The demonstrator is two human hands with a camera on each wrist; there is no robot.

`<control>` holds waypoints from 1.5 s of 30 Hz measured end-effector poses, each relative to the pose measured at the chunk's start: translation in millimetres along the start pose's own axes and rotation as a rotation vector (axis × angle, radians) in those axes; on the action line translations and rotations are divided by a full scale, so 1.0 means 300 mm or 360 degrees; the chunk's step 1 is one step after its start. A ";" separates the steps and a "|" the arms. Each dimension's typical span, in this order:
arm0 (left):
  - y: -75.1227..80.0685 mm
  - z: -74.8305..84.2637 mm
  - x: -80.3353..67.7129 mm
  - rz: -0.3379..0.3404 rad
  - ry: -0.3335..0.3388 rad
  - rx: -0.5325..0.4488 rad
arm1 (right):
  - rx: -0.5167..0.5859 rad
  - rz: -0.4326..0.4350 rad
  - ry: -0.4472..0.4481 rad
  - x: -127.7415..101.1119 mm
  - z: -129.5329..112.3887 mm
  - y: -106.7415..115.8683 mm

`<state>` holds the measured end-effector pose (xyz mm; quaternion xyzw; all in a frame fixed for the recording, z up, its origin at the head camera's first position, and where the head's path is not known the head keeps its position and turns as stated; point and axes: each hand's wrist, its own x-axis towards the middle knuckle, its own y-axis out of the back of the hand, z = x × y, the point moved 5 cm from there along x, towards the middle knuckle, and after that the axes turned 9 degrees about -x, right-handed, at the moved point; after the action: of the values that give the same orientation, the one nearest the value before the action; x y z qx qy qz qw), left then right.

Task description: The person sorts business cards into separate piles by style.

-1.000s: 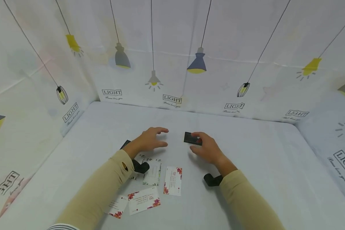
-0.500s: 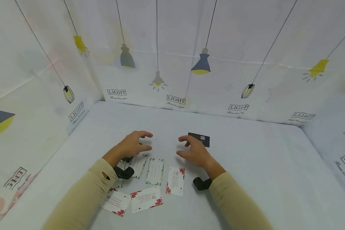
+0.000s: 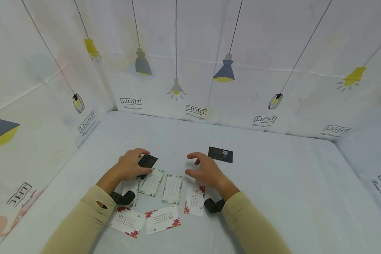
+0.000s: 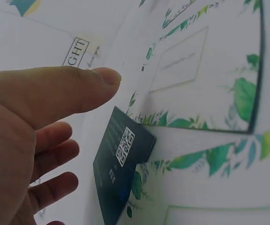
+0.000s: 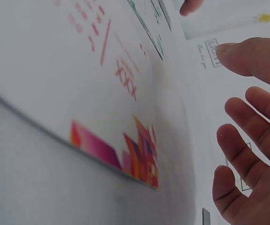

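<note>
My left hand (image 3: 131,164) is by a black card (image 3: 147,161) that lies partly over a leaf-printed white card (image 3: 151,182). In the left wrist view the black card (image 4: 123,159) shows a QR code. The thumb (image 4: 78,89) hovers above it and the fingers (image 4: 55,150) sit just left of its edge, with no grip visible. My right hand (image 3: 202,170) hovers open over the table with nothing in it. A dark blue card (image 3: 220,154) lies flat just beyond it. Relaxed fingers (image 5: 247,154) show in the right wrist view beside a red-flowered card (image 5: 102,70).
A second leaf-printed card (image 3: 172,184) and red-flowered cards (image 3: 194,199), (image 3: 162,220), (image 3: 127,221) lie in front of my hands on the pale cloth-covered table (image 3: 273,183). Lamp-printed cloth walls (image 3: 193,70) close off the back and both sides.
My right hand let go of the dark blue card, which now lies on the table, and drew back toward me. My left hand pulled back and left to the black card.
</note>
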<state>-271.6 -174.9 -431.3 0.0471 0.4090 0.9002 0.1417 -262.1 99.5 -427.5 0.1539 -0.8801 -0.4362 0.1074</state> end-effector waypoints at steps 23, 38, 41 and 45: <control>-0.031 -0.041 -0.011 0.0030 -0.0033 -0.0073 | 0.0009 -0.0065 0.0014 0.011 -0.022 -0.024; -0.079 0.016 0.043 -0.0137 -0.0053 -0.0182 | -0.0186 -0.0185 -0.0010 0.065 -0.057 -0.075; -0.093 0.024 0.054 -0.0169 -0.0051 -0.0222 | -0.0223 -0.0206 -0.0010 0.079 -0.066 -0.079; -0.104 0.043 0.067 -0.0197 -0.0105 -0.0280 | -0.0265 -0.0229 0.0008 0.098 -0.075 -0.085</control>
<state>-281.3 -140.2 -446.8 0.0388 0.3257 0.9202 0.2139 -277.5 57.6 -432.9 0.2083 -0.8272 -0.5139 0.0906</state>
